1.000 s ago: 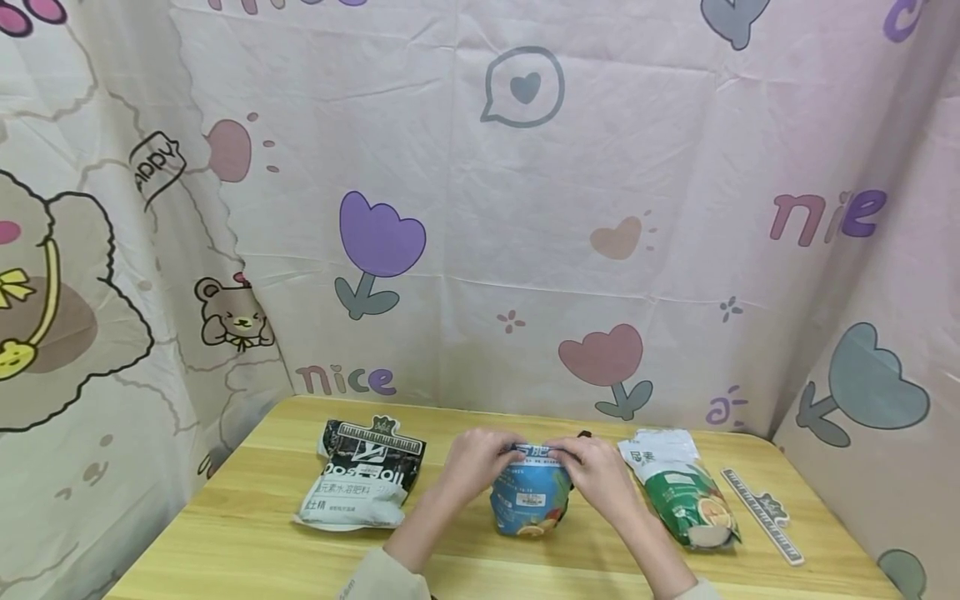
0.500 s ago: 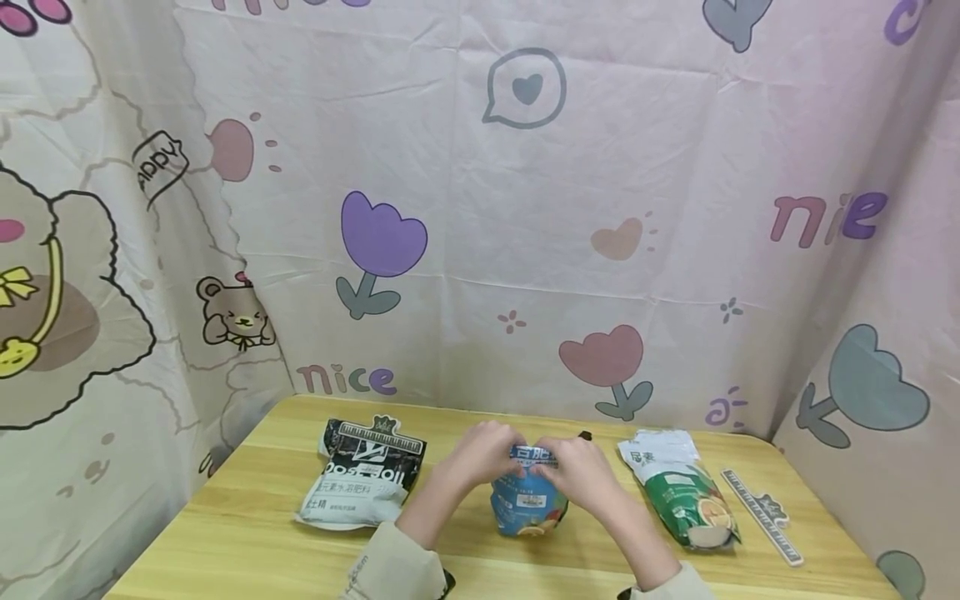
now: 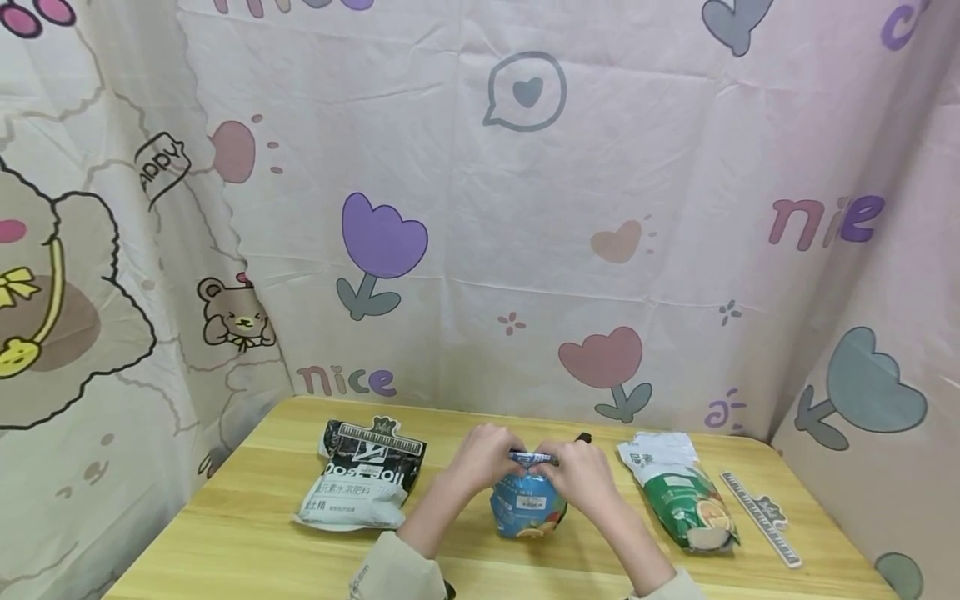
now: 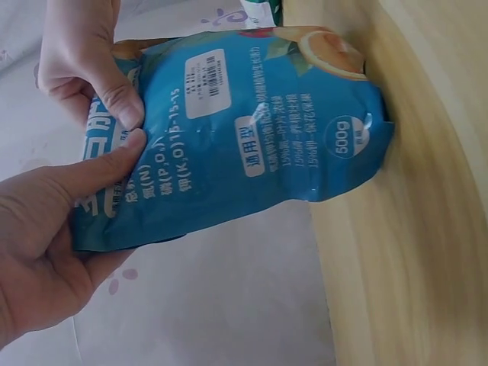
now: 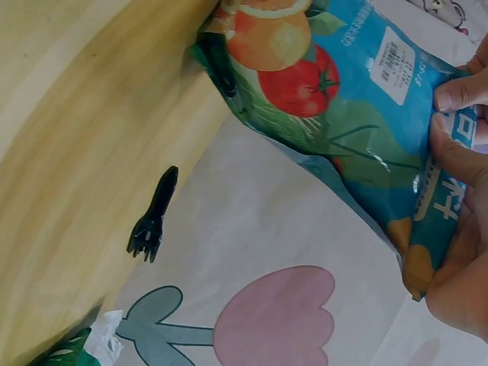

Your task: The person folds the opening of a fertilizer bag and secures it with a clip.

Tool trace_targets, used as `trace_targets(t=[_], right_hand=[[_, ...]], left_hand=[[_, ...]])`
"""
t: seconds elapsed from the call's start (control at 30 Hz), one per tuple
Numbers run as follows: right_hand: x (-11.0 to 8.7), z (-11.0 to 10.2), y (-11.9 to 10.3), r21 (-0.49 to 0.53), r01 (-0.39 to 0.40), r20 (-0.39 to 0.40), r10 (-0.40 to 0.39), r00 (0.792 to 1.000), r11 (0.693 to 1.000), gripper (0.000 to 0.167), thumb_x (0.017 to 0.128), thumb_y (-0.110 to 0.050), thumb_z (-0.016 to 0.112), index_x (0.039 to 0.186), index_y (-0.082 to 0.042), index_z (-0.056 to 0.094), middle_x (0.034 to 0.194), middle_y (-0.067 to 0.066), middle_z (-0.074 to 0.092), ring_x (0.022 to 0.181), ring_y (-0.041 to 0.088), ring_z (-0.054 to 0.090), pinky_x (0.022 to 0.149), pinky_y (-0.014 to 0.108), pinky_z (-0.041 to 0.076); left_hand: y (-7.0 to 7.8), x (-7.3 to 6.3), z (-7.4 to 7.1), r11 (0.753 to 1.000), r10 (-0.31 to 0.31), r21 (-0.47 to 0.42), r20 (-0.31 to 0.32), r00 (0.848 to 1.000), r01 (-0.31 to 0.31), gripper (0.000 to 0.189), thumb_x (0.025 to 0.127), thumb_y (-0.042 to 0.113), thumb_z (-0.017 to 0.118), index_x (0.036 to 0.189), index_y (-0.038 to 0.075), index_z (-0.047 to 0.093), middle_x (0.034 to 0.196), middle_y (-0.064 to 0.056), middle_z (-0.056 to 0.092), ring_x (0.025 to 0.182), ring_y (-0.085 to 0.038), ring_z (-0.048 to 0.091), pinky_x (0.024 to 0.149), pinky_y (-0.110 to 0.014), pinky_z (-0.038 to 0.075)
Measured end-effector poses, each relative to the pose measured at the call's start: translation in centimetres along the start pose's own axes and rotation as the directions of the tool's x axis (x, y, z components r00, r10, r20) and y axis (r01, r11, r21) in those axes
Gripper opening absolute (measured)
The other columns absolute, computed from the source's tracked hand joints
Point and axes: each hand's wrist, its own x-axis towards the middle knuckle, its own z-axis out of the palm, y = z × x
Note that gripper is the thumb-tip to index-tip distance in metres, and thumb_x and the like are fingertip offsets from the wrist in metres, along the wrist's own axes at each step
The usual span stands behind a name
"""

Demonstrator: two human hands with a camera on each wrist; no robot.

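Note:
A blue fertilizer bag (image 3: 528,508) with fruit printed on it stands on the table in front of me. My left hand (image 3: 483,458) pinches one side of its top, and my right hand (image 3: 583,475) pinches the other. Between them the top edge is folded over into a flat band. In the left wrist view the thumbs meet on the bag's printed face (image 4: 259,130), with the fingers behind the band. The right wrist view shows my right hand (image 5: 465,221) at the band's near corner, beside a printed tomato and orange.
To the left lies a black-and-white bag (image 3: 360,483) with a ruler-like clip (image 3: 381,437) across its top. On the right are a green-and-white bag (image 3: 686,500) and a loose clip (image 3: 763,518). A small black fork-shaped tool (image 5: 152,217) lies behind the blue bag.
The blue bag's top, upright with its lettering showing earlier, is now folded down between my hands. Both hands have shifted slightly; the other bags stay put.

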Motion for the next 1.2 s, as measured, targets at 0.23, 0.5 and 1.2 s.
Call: trace_targets(t=[0.23,0.5,1.2], right_hand=[[-0.2,0.5,0.2,-0.015,0.027,-0.095,-0.028,0.995,1.000,0.015,0.062,-0.025,0.081,0.072,-0.019,0.071,0.057,-0.008,0.062,0.040,-0.001,0.030,0.036,0.017,0.026],[-0.6,1.0,0.3,-0.038,0.063,-0.184,-0.069,0.980,0.997,0.015,0.059,-0.024,0.083,0.070,-0.020,0.073,0.054,-0.008,0.061,0.038,-0.003,0.028,0.035,0.014,0.023],[-1.1,0.1,0.6,0.047,0.086,-0.023,-0.085,0.996,0.995,0.011,0.084,-0.025,0.067,0.089,-0.018,0.073,0.080,-0.006,0.069,0.066,0.012,0.062,0.056,0.029,0.049]], left_hand=[[0.0,-0.3,0.5,1.000,0.003,-0.014,-0.065,0.998,-0.004,0.013,0.066,0.021,0.081,0.077,0.016,0.075,0.071,0.009,0.067,0.062,-0.005,0.057,0.057,-0.017,0.043],[0.3,-0.9,0.8,1.000,0.022,-0.010,-0.135,0.991,-0.023,0.010,0.066,0.019,0.079,0.075,0.016,0.075,0.070,0.007,0.068,0.061,-0.006,0.060,0.057,-0.016,0.044],[-0.9,-2.2,2.1,0.992,0.126,0.007,-0.186,0.974,-0.127,0.020,0.090,0.029,0.059,0.091,0.014,0.072,0.084,0.007,0.068,0.075,-0.006,0.063,0.065,-0.020,0.050]])
